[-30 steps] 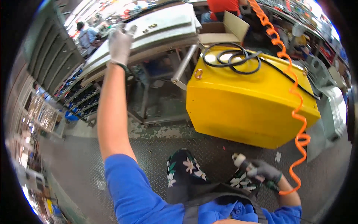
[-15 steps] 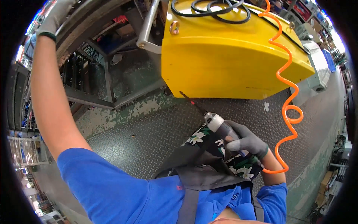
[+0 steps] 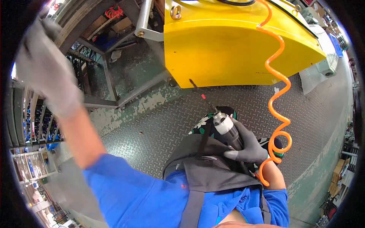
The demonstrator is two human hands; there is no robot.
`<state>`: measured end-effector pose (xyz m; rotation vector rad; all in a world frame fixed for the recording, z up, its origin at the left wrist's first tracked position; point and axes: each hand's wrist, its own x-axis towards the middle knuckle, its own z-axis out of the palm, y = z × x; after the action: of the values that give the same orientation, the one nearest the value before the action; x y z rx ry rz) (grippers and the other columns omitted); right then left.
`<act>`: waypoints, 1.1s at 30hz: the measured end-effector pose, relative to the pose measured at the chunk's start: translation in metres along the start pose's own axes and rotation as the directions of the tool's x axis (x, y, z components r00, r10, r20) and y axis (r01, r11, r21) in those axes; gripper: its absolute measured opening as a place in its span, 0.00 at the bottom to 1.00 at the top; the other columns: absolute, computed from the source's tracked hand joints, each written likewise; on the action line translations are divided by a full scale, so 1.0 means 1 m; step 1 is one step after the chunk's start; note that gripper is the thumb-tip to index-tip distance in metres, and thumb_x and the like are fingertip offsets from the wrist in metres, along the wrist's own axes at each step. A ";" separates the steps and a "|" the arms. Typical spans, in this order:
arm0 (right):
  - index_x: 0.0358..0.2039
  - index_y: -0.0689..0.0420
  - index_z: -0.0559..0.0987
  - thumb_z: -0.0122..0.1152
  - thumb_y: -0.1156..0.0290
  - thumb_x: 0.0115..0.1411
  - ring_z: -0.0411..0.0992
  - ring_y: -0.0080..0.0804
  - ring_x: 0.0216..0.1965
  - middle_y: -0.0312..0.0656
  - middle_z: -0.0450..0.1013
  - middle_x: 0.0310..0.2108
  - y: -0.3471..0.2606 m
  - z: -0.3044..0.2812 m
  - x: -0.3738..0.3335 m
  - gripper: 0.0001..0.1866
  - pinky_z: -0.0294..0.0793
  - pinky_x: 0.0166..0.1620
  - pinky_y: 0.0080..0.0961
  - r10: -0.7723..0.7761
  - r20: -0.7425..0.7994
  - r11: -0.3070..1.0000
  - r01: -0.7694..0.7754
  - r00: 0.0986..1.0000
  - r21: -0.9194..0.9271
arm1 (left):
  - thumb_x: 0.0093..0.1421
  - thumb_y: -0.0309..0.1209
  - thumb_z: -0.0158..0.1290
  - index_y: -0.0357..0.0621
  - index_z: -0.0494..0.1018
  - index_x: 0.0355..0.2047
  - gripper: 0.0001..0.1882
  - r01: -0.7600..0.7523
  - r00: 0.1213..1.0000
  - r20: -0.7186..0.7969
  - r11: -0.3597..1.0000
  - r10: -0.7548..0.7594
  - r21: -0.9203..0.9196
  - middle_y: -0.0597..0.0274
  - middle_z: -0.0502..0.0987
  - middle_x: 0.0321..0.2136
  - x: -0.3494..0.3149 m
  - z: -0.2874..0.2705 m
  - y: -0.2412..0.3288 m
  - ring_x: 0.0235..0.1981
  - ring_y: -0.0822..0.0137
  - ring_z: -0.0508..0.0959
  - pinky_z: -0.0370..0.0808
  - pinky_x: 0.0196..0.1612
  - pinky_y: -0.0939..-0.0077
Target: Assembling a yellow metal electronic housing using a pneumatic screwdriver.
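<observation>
My right hand (image 3: 251,146), in a grey glove, is closed round an air screwdriver (image 3: 224,123) with a pale collar and a long bit. The bit (image 3: 203,97) carries a red band and points up and left, its tip in front of the yellow cabinet's (image 3: 228,53) lower edge. From behind the hand an orange coiled air hose (image 3: 279,106) runs up over the cabinet. My left hand (image 3: 51,72), also gloved, is raised at the far left beside a dark metal frame (image 3: 108,76). Motion smears its fingers, so any hold is unclear.
Textured metal floor plate (image 3: 140,148) lies beneath me, next to worn green flooring. A silver bar handle (image 3: 144,22) and a lifting eye (image 3: 175,12) stand out from the cabinet. White sheeting (image 3: 311,79) lies at the right. A black cable (image 3: 237,2) rests on top.
My left hand has come back from the upper left edge, down and nearer. The screwdriver stays in my right hand, slightly shifted and turned more upright. The cabinet sits higher in view.
</observation>
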<state>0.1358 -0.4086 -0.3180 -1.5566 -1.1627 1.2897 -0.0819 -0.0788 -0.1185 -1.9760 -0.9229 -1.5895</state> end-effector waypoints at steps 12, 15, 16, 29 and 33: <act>0.68 0.57 0.57 0.75 0.58 0.44 0.72 0.53 0.56 0.56 0.74 0.51 -0.005 0.024 0.020 0.54 0.70 0.58 0.37 -0.030 -0.019 0.963 0.024 0.999 -0.270 | 0.68 0.44 0.53 0.40 0.73 0.40 0.18 0.628 0.032 0.999 -0.778 -0.006 -0.025 0.74 0.66 0.20 -0.254 0.032 0.065 0.12 0.80 0.56 0.52 0.20 0.84; 0.68 0.56 0.57 0.74 0.57 0.45 0.74 0.56 0.52 0.56 0.75 0.48 -0.004 0.022 0.021 0.53 0.73 0.54 0.39 0.032 -0.021 0.949 -0.037 0.999 -0.315 | 0.68 0.43 0.53 0.39 0.71 0.41 0.17 0.699 0.087 0.996 -0.712 -0.008 -0.067 0.73 0.66 0.17 -0.256 0.034 0.059 0.12 0.79 0.59 0.54 0.20 0.82; 0.69 0.55 0.56 0.74 0.56 0.45 0.75 0.57 0.49 0.57 0.76 0.45 -0.004 0.022 0.023 0.54 0.75 0.52 0.40 -0.002 -0.026 0.937 -0.007 1.000 -0.350 | 0.68 0.43 0.53 0.38 0.71 0.41 0.18 0.728 0.107 0.994 -0.681 0.004 -0.075 0.72 0.66 0.17 -0.257 0.035 0.056 0.12 0.79 0.59 0.55 0.20 0.82; 0.67 0.63 0.57 0.73 0.58 0.45 0.76 0.40 0.43 0.43 0.75 0.45 0.021 0.027 0.037 0.53 0.75 0.50 0.30 0.044 0.175 0.968 -0.085 0.984 0.236 | 0.66 0.39 0.56 0.40 0.73 0.37 0.14 0.948 0.056 0.985 -0.317 0.162 -0.002 0.70 0.70 0.13 -0.272 0.055 0.006 0.10 0.78 0.65 0.65 0.19 0.82; 0.65 0.65 0.60 0.74 0.60 0.45 0.73 0.38 0.51 0.46 0.72 0.50 0.014 0.033 0.038 0.50 0.69 0.57 0.30 0.208 0.208 0.865 -0.280 0.956 0.416 | 0.64 0.36 0.58 0.39 0.74 0.38 0.12 0.933 0.092 0.978 -0.360 0.185 -0.020 0.66 0.76 0.21 -0.266 0.059 0.006 0.13 0.78 0.69 0.65 0.18 0.84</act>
<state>0.1078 -0.3757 -0.3472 -1.3039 -0.7006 1.7342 -0.0694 -0.1015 -0.3898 -4.2438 -1.9057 -2.0106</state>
